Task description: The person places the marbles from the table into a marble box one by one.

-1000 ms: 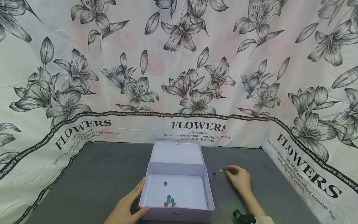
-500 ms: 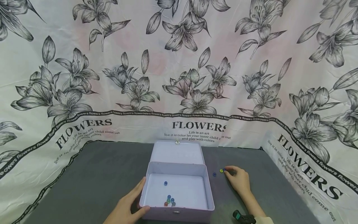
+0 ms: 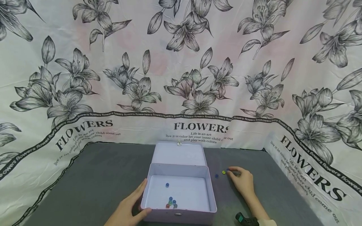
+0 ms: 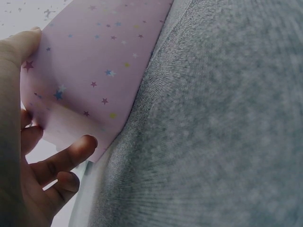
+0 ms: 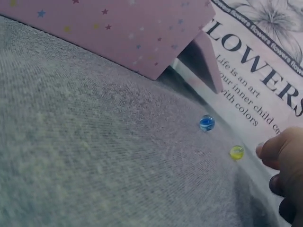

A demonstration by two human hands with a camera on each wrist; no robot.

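Observation:
A pale lilac tin box [image 3: 178, 216] with printed stars stands with its lid [image 3: 179, 153] raised at the back. My left hand [image 3: 128, 204] grips its front left corner, thumb at the front rim and a finger along the left rim. Several glass marbles [image 3: 171, 199] lie near the front of the box floor, and a lone blue marble [image 3: 167, 185] lies farther back. Right of the box, my right hand [image 3: 242, 180] pinches a small blue marble [image 3: 227, 169] at its fingertips, mostly hidden in the right wrist view. A yellow marble [image 5: 236, 152] lies beside these fingertips.
Another blue marble [image 5: 207, 123] rests on the grey cloth [image 3: 107, 175] between the box and the yellow marble. A white curtain [image 3: 135, 128] with printed flowers closes off the back and both sides. On the right wrist sits a black device [image 3: 246, 219].
The right hand's fingertips have closed in on the blue marble beside the yellow one, and that marble has shifted slightly away from the yellow one. The left hand and box have stayed put.

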